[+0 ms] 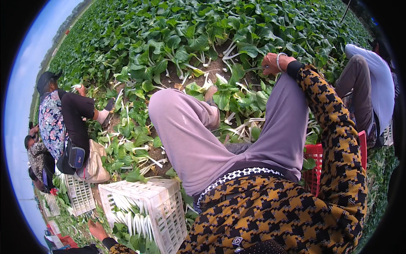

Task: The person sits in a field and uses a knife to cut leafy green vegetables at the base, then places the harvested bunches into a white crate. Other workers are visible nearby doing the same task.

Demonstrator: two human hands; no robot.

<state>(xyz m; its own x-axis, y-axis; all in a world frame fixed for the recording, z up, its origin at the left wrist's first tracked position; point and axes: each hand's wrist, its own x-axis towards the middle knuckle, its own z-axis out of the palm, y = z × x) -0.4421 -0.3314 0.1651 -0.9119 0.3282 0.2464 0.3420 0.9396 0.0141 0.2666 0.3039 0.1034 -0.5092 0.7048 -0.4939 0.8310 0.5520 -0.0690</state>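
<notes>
My right hand (271,65), with a bangle at the wrist, rests by my right knee and grips a knife (256,68). Its thin grey blade points left, over the edge of the leafy greens; the fist hides most of the handle. At the lower left, my left hand (97,230) is beside a white plastic crate (169,203), with nothing seen in it. White-stemmed greens (134,219) lie in rows inside that crate, stems side by side. Cut greens (250,122) are strewn on the soil around my shoe (214,117).
Standing greens (190,28) fill the field ahead. A red plastic crate (313,165) is at my right hip. One person (52,108) sits at the left near another white crate (79,193); another person (371,85) is close on the right. More people are farther left.
</notes>
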